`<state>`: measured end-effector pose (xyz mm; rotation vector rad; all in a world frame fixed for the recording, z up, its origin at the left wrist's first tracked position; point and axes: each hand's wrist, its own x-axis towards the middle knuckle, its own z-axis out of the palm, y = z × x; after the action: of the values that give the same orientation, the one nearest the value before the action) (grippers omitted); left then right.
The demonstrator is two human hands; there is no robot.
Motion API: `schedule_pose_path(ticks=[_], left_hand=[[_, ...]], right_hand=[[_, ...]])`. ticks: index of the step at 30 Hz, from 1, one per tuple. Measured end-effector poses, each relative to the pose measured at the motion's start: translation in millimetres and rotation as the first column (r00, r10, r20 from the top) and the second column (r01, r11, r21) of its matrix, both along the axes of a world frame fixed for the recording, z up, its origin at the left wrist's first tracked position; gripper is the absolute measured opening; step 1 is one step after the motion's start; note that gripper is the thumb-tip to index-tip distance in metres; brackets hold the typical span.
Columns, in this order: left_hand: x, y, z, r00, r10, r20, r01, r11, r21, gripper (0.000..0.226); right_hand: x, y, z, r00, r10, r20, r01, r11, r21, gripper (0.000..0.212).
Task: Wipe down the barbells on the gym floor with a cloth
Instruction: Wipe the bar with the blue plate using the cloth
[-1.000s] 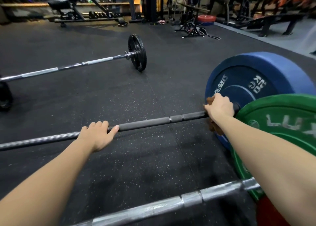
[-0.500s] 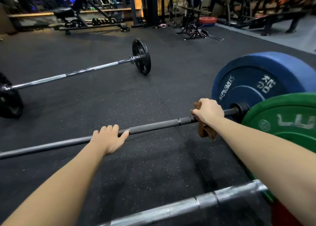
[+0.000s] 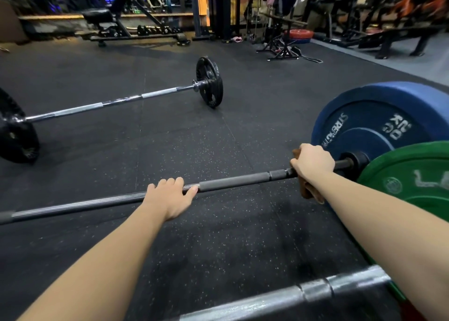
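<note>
Head view. Middle barbell [image 3: 238, 181] lies flat on the speckled rubber floor [image 3: 194, 138], running left to right across the frame, its right end carrying a blue bumper plate [image 3: 379, 116]. Shaft is dark, matte metal: a ribbed or knurled stretch at left, then a smoother grey section, then a ringed collar near the plate. Judged rigid and heavy; with the plate on it may roll but won't lift easily, so it is best worked in place, not picked up. Right hand [image 3: 313, 165] is curled round the shaft just inside the collar, fingers wrapped tight with a brown cloth [image 3: 307, 192] bunched beneath the palm, and a loose tail hangs below the bar. Cloth looks soft, thin and limp; it should conform to the round shaft and may snag a little on knurling. Left hand [image 3: 170, 196] rests on the ribbed stretch, well apart from the right. Its fingers lie side by side over the top, thumb stretched along the bar; fingertips are hidden behind the shaft. A good steadying hold against rolling. Green plate [image 3: 418, 174], chalk-scuffed, stands nearer the camera on a bright chrome bar [image 3: 291, 294], smooth and likely slick. A third chrome barbell [image 3: 116, 104] with black plates [image 3: 209, 88] lies further off.
</note>
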<state>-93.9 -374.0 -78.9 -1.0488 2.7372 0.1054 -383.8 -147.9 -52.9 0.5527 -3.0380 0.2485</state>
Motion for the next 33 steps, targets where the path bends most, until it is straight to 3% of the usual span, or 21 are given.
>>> schedule_pose_path(ticks=[6,14,25,30,33], left_hand=[[1,4,1,1.0,0.007,0.019,-0.007,1.0,-0.021,0.049],[-1,3,0,1.0,0.01,0.008,-0.01,0.999,-0.033,0.044],[0,-4,-6,0.999,-0.037,-0.017,0.037,0.999,-0.037,0.05],[-1,-6,-8,0.998,-0.04,-0.041,0.039,0.999,-0.031,0.05],[-1,-6,-8,0.998,-0.041,-0.04,0.04,0.999,-0.035,0.05]], right_hand=[[-11,31,-2,0.998,0.05,0.035,-0.044,0.985,-0.165,0.033],[-19,34,-4,1.0,0.002,0.01,-0.001,0.992,-0.128,0.034],[6,19,-9,0.988,0.147,-0.047,-0.152,0.98,-0.126,0.028],[-15,33,-6,1.0,0.025,-0.016,-0.028,0.986,-0.164,0.029],[-8,22,-6,0.999,-0.013,-0.031,0.011,0.996,-0.092,0.032]])
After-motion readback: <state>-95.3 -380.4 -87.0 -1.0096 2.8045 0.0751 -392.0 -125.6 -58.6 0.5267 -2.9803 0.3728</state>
